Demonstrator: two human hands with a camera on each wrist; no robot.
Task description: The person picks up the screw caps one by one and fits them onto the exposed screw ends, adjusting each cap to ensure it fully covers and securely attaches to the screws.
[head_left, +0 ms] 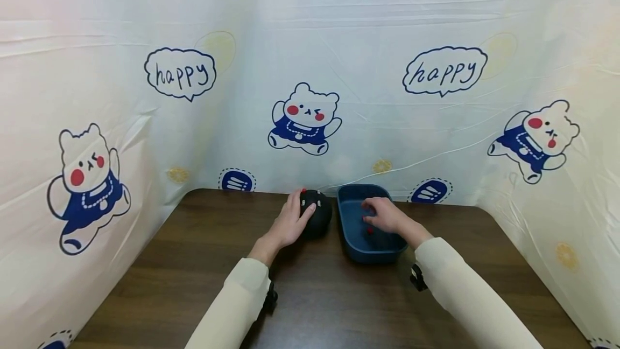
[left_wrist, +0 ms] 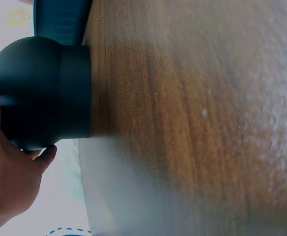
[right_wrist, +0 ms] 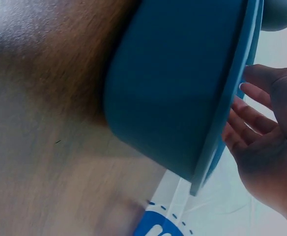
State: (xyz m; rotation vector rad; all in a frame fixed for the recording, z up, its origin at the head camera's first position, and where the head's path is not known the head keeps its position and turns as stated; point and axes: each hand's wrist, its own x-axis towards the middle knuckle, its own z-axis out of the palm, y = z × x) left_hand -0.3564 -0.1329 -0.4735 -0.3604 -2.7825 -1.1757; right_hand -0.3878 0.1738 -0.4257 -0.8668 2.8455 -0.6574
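My left hand (head_left: 293,218) holds the side of a black rounded object (head_left: 317,222) with a flat base, standing on the table. Several small pale pieces and a red one show around its top. In the left wrist view, the thumb and fingers (left_wrist: 47,156) curve round the smooth black body (left_wrist: 33,93). Over the blue tray (head_left: 352,241) is my right hand (head_left: 385,215), fingers bent loosely downward, thumb apart from them. Small red pieces (head_left: 370,230) lie in the tray below the fingertips. The right wrist view has the fingertips partly hidden behind the tray's rim (right_wrist: 227,98).
A dark wooden table (head_left: 194,279) carries both things near its back edge. The tray stands just right of the black object. Behind and at both sides hangs a pale printed curtain (head_left: 368,123). Dark wrist devices (head_left: 417,278) sit at the sleeves.
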